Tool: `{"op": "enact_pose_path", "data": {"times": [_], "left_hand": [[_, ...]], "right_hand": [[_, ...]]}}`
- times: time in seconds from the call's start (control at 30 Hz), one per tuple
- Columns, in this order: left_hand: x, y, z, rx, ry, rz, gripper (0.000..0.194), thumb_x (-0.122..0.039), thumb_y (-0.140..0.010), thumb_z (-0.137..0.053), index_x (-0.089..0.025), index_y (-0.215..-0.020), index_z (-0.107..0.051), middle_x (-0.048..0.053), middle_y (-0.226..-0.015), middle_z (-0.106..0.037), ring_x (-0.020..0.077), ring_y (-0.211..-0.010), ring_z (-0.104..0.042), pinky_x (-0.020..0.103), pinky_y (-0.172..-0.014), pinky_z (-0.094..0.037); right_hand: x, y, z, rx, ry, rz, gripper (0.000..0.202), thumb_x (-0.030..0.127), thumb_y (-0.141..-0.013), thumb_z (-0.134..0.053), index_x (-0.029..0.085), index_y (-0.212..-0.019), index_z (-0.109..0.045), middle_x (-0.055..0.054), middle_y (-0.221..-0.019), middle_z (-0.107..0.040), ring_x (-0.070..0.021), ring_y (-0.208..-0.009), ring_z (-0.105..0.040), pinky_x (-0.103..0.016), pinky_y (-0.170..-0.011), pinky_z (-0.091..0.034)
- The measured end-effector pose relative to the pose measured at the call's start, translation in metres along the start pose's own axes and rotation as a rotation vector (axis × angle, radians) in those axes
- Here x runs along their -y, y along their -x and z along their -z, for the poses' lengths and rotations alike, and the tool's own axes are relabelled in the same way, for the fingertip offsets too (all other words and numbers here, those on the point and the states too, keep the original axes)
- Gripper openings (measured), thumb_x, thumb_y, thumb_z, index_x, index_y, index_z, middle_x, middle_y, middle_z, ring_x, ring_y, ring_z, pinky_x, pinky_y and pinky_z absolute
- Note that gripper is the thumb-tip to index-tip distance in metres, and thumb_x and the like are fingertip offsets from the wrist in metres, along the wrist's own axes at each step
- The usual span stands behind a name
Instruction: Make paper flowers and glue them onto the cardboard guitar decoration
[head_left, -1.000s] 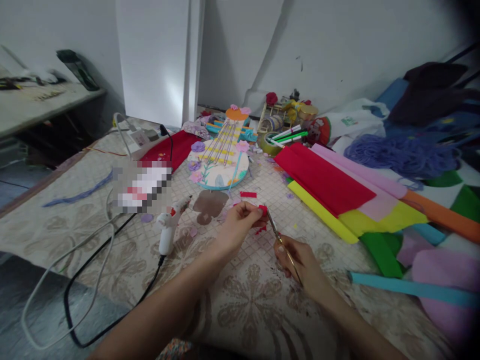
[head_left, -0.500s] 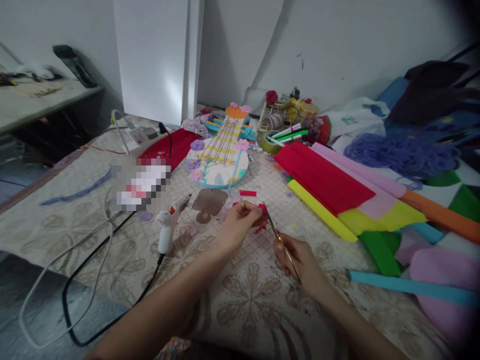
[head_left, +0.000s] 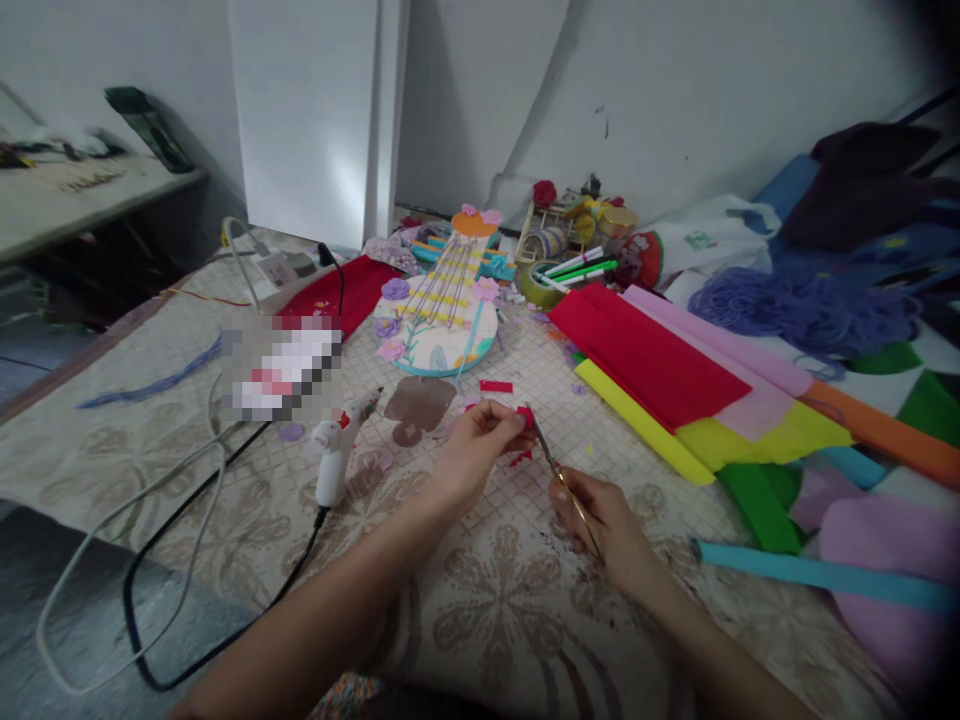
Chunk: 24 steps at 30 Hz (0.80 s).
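Observation:
Between the thumb and fingers of my left hand is a small red piece of crepe paper. My right hand is closed around the gold handles of a pair of scissors, whose blades reach up to the right edge of that red piece. A flat red strip lies just beyond my left hand. Red scraps lie on the patterned tablecloth beneath the blades. To the left of my left hand stands a white glue gun with its nozzle pointing up and right.
A decorated paper guitar lies ahead of my hands, with a brown stain nearer. Folded red crepe paper and other coloured sheets spread at right. Marker pens sit behind them. Cables loop over the left table edge.
Hardly anything differs. Both hands stay at the same place, and the scissors' blades have shifted only slightly at the red piece.

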<state>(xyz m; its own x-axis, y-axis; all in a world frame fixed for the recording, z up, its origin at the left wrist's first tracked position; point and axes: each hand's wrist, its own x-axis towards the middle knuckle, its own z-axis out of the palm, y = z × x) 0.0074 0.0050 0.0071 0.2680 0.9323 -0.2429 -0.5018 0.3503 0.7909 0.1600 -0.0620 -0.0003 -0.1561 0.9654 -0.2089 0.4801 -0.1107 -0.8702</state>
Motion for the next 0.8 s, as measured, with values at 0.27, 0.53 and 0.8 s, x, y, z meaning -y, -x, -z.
{"op": "enact_pose_path", "data": {"times": [0.27, 0.53, 0.8], "left_hand": [[-0.009, 0.000, 0.002, 0.069, -0.009, 0.038, 0.019, -0.020, -0.068, -0.069, -0.013, -0.068, -0.051, 0.002, -0.066, -0.064, 0.0097, -0.058, -0.062, 0.025, -0.066, -0.050], [-0.019, -0.002, 0.008, 0.168, -0.049, 0.084, 0.021, -0.021, -0.067, -0.071, -0.012, -0.069, -0.052, 0.004, -0.065, -0.066, 0.0111, -0.059, -0.062, 0.024, -0.063, -0.049], [-0.027, -0.002, 0.011, 0.223, -0.126, 0.094, 0.023, -0.026, -0.067, -0.072, -0.012, -0.068, -0.054, 0.005, -0.066, -0.066, 0.0118, -0.060, -0.063, 0.025, -0.065, -0.050]], "right_hand": [[-0.007, 0.003, 0.005, 0.046, -0.070, -0.020, 0.039, 0.052, -0.087, -0.041, 0.020, -0.064, -0.040, 0.006, -0.050, -0.033, -0.0082, -0.043, -0.034, -0.020, -0.040, -0.028], [-0.001, 0.007, 0.010, 0.069, -0.042, -0.040, 0.042, 0.056, -0.084, -0.044, 0.020, -0.063, -0.041, 0.006, -0.052, -0.032, -0.0083, -0.044, -0.034, -0.020, -0.039, -0.028], [-0.001, 0.010, 0.011, 0.112, -0.132, -0.109, 0.043, 0.058, -0.081, -0.048, 0.020, -0.062, -0.042, 0.006, -0.049, -0.034, -0.0077, -0.041, -0.032, -0.020, -0.038, -0.026]]}}
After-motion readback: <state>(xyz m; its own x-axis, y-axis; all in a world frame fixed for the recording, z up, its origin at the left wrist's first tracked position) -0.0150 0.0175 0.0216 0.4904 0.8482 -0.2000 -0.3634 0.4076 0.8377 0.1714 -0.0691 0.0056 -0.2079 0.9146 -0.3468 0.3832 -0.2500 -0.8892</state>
